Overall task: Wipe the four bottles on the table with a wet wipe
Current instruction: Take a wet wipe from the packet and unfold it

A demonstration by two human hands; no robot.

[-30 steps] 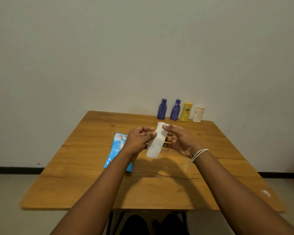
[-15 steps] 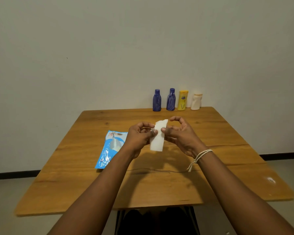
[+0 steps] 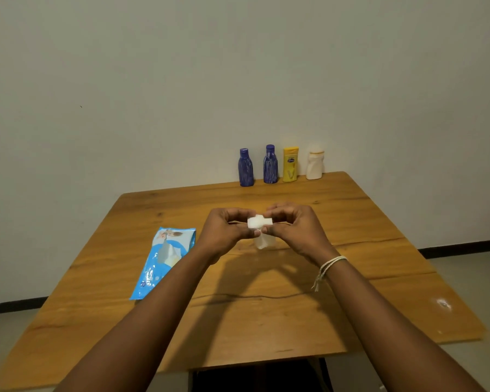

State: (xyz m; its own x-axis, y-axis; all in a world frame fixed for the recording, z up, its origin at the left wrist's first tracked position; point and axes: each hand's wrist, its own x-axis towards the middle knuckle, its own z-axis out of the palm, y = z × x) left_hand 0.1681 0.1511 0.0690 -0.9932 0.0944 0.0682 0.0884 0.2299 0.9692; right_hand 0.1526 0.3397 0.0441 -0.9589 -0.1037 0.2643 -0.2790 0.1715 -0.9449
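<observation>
Above the table [image 3: 379,222], left hand [image 3: 224,233] and right hand [image 3: 297,230] pinch the wet wipe [image 3: 259,222] (folded).

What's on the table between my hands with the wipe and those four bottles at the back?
Head view: nothing, only bare table between the wet wipe and the bottles.

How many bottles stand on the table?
4, in a row at the far edge: blue bottle, second blue bottle, yellow bottle, white bottle. None seems hidden.
</observation>
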